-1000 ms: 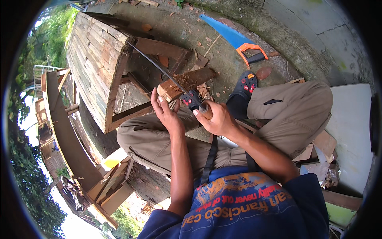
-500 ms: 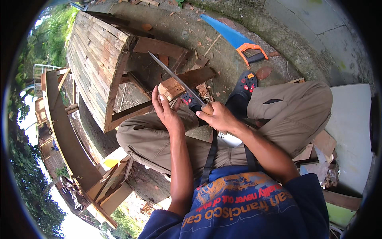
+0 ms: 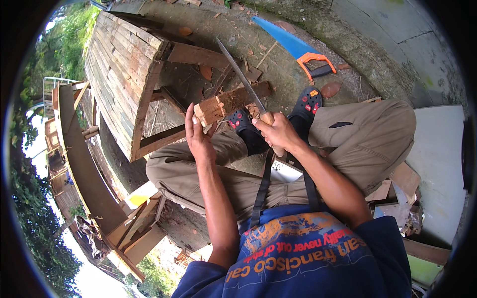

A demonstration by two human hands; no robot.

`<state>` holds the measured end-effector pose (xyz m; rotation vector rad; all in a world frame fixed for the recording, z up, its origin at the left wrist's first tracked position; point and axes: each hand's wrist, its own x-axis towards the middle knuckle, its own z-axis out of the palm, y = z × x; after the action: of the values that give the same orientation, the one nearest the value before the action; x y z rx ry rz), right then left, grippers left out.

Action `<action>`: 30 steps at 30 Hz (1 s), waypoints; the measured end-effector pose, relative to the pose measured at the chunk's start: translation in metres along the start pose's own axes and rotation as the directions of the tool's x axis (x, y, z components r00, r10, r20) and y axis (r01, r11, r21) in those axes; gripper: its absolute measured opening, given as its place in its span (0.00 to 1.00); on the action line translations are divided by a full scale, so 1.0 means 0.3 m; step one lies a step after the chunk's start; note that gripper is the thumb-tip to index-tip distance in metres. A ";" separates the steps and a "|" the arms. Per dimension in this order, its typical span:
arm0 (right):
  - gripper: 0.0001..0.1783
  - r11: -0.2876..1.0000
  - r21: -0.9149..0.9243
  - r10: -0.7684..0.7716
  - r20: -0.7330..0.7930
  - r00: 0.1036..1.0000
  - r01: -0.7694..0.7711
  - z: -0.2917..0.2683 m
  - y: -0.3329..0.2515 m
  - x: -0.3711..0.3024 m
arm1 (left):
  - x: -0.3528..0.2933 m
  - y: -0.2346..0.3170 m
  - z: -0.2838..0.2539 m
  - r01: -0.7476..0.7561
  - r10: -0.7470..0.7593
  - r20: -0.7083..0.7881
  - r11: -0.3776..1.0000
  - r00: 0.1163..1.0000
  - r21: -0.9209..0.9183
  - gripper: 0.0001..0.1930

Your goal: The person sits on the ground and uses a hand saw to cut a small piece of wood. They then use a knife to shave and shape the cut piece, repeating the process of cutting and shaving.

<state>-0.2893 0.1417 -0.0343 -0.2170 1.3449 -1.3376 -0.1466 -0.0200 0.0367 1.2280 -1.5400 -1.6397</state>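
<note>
My right hand [image 3: 278,133] is closed round the wooden handle of a long-bladed knife [image 3: 241,74]. Its narrow grey blade slants up to the far left and crosses over a rough piece of wood [image 3: 223,103]. That piece has pale, chipped faces near its left end and a darker far end. At the left end my left hand [image 3: 200,143] holds the wood, with its fingers up along the end and the thumb lower down. Part of the grip is hidden behind the wood. Whether the blade touches the wood I cannot tell.
A blue-bladed handsaw [image 3: 294,48] with an orange and black handle lies on the ground ahead. To the left stands a slatted wooden structure [image 3: 119,74]. A curved wooden frame [image 3: 84,159] is further left. Scrap pieces [image 3: 405,181] and a white panel [image 3: 439,164] are at right.
The knife has shifted up and to the right, its tip now farther away. My left hand has moved slightly left and lower. More of the wood's chipped side shows.
</note>
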 end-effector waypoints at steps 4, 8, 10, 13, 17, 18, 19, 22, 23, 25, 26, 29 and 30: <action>0.24 0.999 0.013 0.033 0.002 0.999 -0.033 0.007 -0.017 -0.009 | -0.009 -0.001 -0.012 0.006 -0.006 0.011 1.000 1.000 0.007 0.26; 0.24 0.999 -0.008 0.045 0.022 0.999 -0.045 0.015 -0.017 -0.004 | -0.008 -0.003 -0.017 0.012 -0.012 0.004 1.000 1.000 -0.006 0.26; 0.23 0.999 -0.004 0.040 0.026 0.999 -0.040 0.016 -0.003 0.001 | -0.009 -0.001 -0.019 0.010 -0.010 0.005 1.000 1.000 -0.011 0.26; 0.23 1.000 0.002 0.030 0.024 0.999 -0.030 0.014 0.006 0.006 | -0.007 -0.006 -0.025 0.009 -0.009 0.014 1.000 1.000 -0.020 0.26; 0.22 0.997 0.030 0.074 0.005 0.997 -0.074 0.012 -0.009 0.003 | -0.005 -0.010 -0.009 0.013 -0.013 0.007 0.998 1.000 -0.056 0.25; 0.21 0.995 0.036 0.089 0.004 0.996 -0.089 0.009 -0.020 0.007 | -0.004 -0.007 0.004 0.006 -0.006 0.004 0.997 1.000 -0.077 0.24; 0.21 0.992 0.075 0.105 0.009 0.994 -0.105 0.009 -0.024 0.006 | -0.007 -0.007 0.019 0.007 -0.008 -0.018 0.996 1.000 -0.091 0.23; 0.20 0.980 0.149 0.132 0.008 0.991 -0.132 0.003 -0.016 0.011 | -0.012 0.006 0.072 0.015 -0.020 -0.053 0.997 0.998 -0.079 0.18; 0.19 0.981 0.147 0.130 -0.002 0.991 -0.128 -0.002 -0.012 0.018 | 0.022 -0.037 0.046 -0.068 0.068 -0.013 0.997 0.998 0.023 0.18; 0.19 0.982 0.140 0.129 -0.014 0.992 -0.125 -0.005 -0.015 0.015 | 0.028 -0.028 0.091 -0.201 0.206 0.060 0.976 0.977 -0.082 0.15; 0.19 0.983 0.139 0.123 -0.021 0.992 -0.119 -0.008 -0.017 0.014 | 0.046 -0.027 0.096 -0.175 0.186 0.115 0.980 0.976 -0.097 0.13; 0.19 0.979 0.175 0.107 -0.032 0.994 -0.100 -0.021 -0.003 0.017 | 0.110 0.004 0.143 -0.133 0.142 0.180 0.989 0.973 -0.062 0.17; 0.20 0.978 0.190 0.100 -0.039 0.994 -0.091 -0.031 0.009 0.026 | 0.120 0.046 0.190 -0.156 0.152 0.146 0.988 0.978 0.016 0.17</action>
<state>-0.2975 0.1417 -0.0437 0.0085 1.2437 -1.3862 -0.2149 -0.0287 0.0367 0.9946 -1.7054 -1.6405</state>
